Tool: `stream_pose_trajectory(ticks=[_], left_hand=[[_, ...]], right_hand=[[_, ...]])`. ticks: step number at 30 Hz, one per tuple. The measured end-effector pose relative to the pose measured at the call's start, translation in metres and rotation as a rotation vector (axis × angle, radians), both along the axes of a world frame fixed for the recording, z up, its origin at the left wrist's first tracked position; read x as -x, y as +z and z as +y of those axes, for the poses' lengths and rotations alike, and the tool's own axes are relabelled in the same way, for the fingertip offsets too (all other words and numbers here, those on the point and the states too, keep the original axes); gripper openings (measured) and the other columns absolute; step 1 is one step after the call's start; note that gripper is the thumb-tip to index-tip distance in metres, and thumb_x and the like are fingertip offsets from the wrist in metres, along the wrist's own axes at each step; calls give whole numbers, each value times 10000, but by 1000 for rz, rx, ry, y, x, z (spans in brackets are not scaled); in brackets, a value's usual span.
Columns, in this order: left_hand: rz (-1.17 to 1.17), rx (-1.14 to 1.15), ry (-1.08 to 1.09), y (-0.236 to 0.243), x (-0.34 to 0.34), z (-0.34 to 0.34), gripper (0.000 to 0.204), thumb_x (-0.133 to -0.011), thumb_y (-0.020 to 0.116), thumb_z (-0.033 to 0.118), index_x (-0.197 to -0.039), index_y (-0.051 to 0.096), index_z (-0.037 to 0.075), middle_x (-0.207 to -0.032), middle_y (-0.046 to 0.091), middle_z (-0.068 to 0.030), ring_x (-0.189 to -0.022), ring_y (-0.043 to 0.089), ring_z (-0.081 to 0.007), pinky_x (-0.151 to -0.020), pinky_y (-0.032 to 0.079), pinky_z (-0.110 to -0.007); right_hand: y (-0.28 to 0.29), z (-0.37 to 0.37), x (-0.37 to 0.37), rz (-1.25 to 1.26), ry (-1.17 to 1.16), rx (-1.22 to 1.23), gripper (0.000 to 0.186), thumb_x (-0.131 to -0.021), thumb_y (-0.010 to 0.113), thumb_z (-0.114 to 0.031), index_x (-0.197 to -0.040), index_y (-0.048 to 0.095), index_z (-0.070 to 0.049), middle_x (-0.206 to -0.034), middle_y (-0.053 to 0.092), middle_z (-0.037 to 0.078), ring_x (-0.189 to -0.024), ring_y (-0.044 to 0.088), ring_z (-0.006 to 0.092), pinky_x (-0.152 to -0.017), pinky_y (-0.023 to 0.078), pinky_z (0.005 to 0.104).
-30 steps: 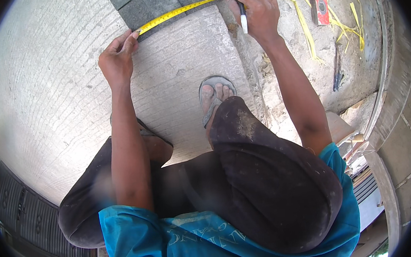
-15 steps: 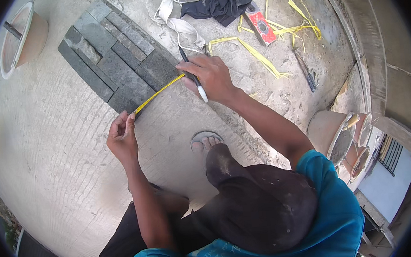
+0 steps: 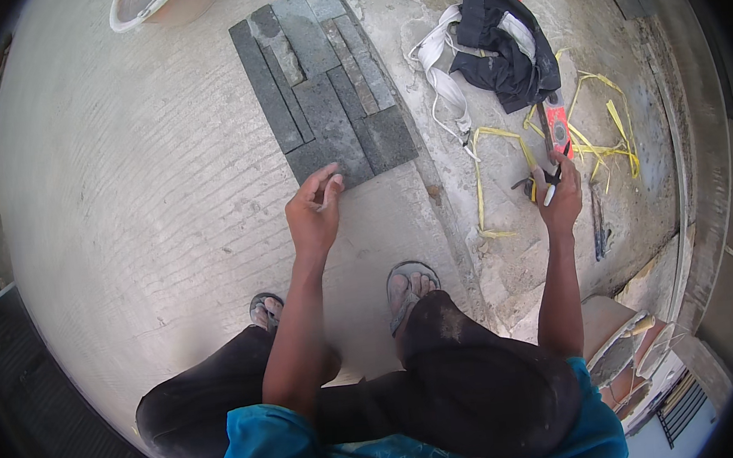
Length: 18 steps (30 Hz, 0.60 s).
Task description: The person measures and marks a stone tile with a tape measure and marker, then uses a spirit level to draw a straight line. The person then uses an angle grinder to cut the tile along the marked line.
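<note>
My left hand point(image 3: 312, 220) is at the lower edge of a panel of dark grey stone strips point(image 3: 327, 127), fingers loosely curved, apart from the thumb and holding nothing visible. My right hand point(image 3: 564, 201), farther right over the rough concrete, grips a dark pen with a white tip point(image 3: 550, 193) and a small yellow-and-black tape measure point(image 3: 530, 189); no extended blade shows. Just beyond that hand lies a red-ended level point(image 3: 557, 128), partly under a dark cloth point(image 3: 498, 46) with white straps. Loose yellow plastic strands point(image 3: 498, 234) lie around it.
Pale ribbed concrete point(image 3: 141, 204) spreads under my sandalled feet point(image 3: 402, 299), bordered on the right by a rougher strip. A bucket point(image 3: 164, 4) stands at the upper left. More buckets point(image 3: 617, 347) sit at the lower right, beside a curved-looking concrete ledge point(image 3: 709, 202).
The yellow blade stretched between my hands is gone from sight. My right hand has moved rightward with the pen, off the panel's edge; my left hand has let go of the tape end.
</note>
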<state>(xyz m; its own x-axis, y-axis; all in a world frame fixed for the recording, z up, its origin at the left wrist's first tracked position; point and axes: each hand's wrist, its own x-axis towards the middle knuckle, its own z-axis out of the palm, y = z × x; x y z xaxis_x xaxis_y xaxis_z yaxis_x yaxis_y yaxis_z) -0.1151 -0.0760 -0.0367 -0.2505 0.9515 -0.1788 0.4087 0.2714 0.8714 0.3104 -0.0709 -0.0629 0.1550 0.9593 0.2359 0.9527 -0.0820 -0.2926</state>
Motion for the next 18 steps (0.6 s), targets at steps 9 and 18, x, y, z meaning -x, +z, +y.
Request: stream_pose_trajectory(ticks=[9, 18], left_hand=[[-44, 147, 120, 19, 12, 14, 303, -1030, 625, 165, -1305, 664, 43, -702, 652, 12, -671, 618, -26, -597, 416, -199], [60, 101, 181, 30, 51, 41, 317, -1030, 626, 192, -1298, 662, 27, -816, 703, -20, -758, 636, -70, -685, 494, -234]], right_hand=[[-29, 123, -38, 9, -82, 37, 458, -804, 830, -272, -1131, 555, -106, -994, 689, 114, -965, 656, 334, -820, 509, 456], [-10, 121, -53, -60, -192, -32, 530, -724, 844, -366, -1120, 565, -153, -994, 682, 56, -973, 675, 318, -784, 532, 481]])
